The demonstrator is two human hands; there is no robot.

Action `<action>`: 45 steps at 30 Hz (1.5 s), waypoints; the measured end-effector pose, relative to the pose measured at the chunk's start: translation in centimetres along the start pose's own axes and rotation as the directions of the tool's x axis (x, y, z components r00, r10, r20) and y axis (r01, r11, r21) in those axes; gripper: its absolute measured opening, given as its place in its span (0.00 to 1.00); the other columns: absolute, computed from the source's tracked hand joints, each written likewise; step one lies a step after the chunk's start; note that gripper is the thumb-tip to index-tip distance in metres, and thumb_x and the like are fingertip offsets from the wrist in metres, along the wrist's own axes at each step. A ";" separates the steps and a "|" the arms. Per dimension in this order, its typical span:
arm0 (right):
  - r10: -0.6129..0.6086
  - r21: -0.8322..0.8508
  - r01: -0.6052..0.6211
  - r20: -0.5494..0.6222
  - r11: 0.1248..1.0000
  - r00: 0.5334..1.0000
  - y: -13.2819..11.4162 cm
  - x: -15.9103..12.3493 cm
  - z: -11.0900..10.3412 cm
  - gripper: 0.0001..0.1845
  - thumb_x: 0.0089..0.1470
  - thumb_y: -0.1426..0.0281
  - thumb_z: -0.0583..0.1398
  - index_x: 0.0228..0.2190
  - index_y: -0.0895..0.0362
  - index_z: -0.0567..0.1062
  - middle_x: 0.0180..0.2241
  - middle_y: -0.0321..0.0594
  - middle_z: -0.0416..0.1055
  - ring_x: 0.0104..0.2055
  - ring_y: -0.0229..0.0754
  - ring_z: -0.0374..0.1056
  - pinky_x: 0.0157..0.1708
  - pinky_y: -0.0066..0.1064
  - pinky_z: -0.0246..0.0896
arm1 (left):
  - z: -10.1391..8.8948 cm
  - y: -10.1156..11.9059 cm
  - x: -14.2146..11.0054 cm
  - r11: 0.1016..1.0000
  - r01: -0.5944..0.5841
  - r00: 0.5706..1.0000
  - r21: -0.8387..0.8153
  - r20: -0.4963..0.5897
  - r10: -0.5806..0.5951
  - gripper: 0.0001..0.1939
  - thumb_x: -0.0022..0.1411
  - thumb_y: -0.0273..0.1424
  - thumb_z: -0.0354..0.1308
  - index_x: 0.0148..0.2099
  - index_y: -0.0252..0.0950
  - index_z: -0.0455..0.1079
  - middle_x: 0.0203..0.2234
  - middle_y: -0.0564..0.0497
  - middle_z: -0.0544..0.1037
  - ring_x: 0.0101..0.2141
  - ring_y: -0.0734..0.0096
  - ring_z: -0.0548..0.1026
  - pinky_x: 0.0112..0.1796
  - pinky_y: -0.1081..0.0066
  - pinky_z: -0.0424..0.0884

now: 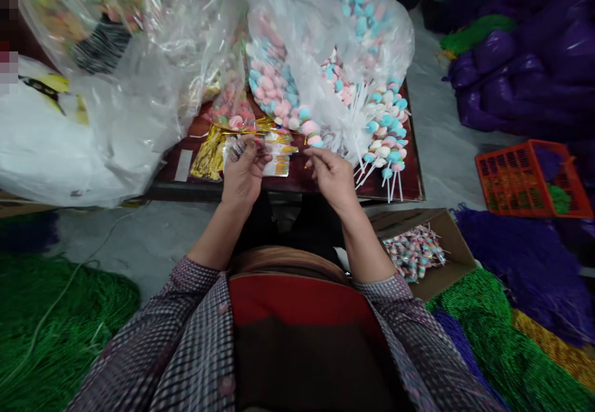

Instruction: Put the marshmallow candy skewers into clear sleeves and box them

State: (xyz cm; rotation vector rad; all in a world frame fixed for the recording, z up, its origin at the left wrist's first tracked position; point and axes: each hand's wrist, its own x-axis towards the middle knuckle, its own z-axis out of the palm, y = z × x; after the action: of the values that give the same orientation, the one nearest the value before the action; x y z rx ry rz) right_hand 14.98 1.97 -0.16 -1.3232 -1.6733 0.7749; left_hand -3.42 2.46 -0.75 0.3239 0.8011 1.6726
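Clear plastic wrapper (235, 148) appears pinched in the left hand's (246, 173) fingers, above the surface (413, 183); the right hand's (335, 178) fingers curl nearly together, any hold unclear. Seemingly wrapped sweets (415, 254) lie in a box (460, 252); bare sweets on sticks (388, 130) remain out.

The only view comes from the wearer's head, facing forward and steeply down: checked shirt (186, 344) close at the bottom, left hand (244, 173) and right hand (333, 178) farther off near centre, bench (413, 179) beneath and beyond, floor (144, 238) either side.
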 end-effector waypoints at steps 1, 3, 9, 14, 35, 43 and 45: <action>-0.012 -0.064 0.015 0.042 0.998 0.999 0.4 0.3 0.4 0.15 0.63 0.71 0.55 0.42 0.55 0.82 0.32 0.38 0.78 0.32 0.38 0.72 0.41 0.34 0.71 | -0.2 0.2 0.2 1.000 -0.019 1.000 0.004 -0.014 0.019 0.11 0.50 0.27 0.76 0.34 0.39 0.76 0.25 0.58 0.80 0.27 0.78 0.78 0.30 0.78 0.75; -0.033 -0.208 0.050 0.084 0.977 0.996 1.1 0.9 1.2 0.16 0.63 0.73 0.54 0.42 0.56 0.82 0.35 0.42 0.79 0.38 0.43 0.75 0.46 0.38 0.71 | -0.5 0.5 0.3 0.999 -0.039 0.999 0.021 -0.019 0.039 0.13 0.48 0.27 0.76 0.34 0.40 0.76 0.26 0.57 0.81 0.28 0.78 0.79 0.31 0.78 0.76; -0.101 -0.348 0.064 -0.088 0.935 0.991 1.1 1.0 0.7 0.15 0.65 0.63 0.57 0.44 0.55 0.81 0.53 0.50 0.76 0.58 0.53 0.70 0.62 0.52 0.64 | -0.6 0.2 -0.3 1.000 -0.004 0.998 0.019 0.066 0.002 0.17 0.44 0.28 0.78 0.35 0.40 0.76 0.27 0.57 0.82 0.30 0.75 0.80 0.32 0.77 0.76; 0.161 0.327 -0.168 0.047 0.930 0.986 -1.8 0.3 0.5 0.25 0.60 0.46 0.59 0.49 0.50 0.78 0.46 0.42 0.80 0.49 0.47 0.75 0.47 0.44 0.76 | 0.4 -0.8 -1.3 0.999 -0.005 0.980 0.052 0.201 -0.005 0.13 0.50 0.26 0.75 0.34 0.39 0.74 0.30 0.55 0.82 0.34 0.73 0.81 0.36 0.73 0.78; 0.178 0.447 -0.144 -0.034 0.883 0.983 -1.1 -0.3 0.1 0.22 0.46 0.50 0.71 0.37 0.51 0.81 0.34 0.31 0.77 0.35 0.36 0.70 0.41 0.31 0.68 | -0.8 0.0 -1.2 0.858 -0.071 0.923 0.508 0.360 -0.137 0.24 0.51 0.51 0.72 0.28 0.36 0.70 0.16 0.59 0.71 0.17 0.83 0.66 0.19 0.81 0.63; 0.107 0.174 -0.070 -0.212 0.982 0.971 -1.4 -1.4 0.9 0.25 0.55 0.47 0.64 0.21 0.55 0.75 0.19 0.30 0.65 0.24 0.34 0.59 0.30 0.30 0.58 | -1.2 -0.2 -1.4 0.875 0.004 0.927 0.485 0.326 -0.185 0.18 0.54 0.44 0.72 0.28 0.36 0.71 0.14 0.60 0.65 0.13 0.85 0.59 0.15 0.78 0.51; 0.079 0.099 -0.059 -0.212 0.993 0.974 -2.0 -1.6 1.0 0.31 0.58 0.46 0.61 0.16 0.55 0.68 0.16 0.30 0.60 0.22 0.33 0.56 0.28 0.30 0.56 | -1.2 -0.2 -1.5 0.886 0.067 0.947 0.459 0.251 -0.202 0.18 0.58 0.40 0.70 0.25 0.36 0.69 0.13 0.61 0.60 0.12 0.86 0.56 0.14 0.78 0.49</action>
State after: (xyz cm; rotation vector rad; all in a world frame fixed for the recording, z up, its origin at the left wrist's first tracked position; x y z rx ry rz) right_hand 13.29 -0.05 0.73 -1.3554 -1.4112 0.7130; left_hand -3.59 0.67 -1.44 0.7996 0.9536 1.2548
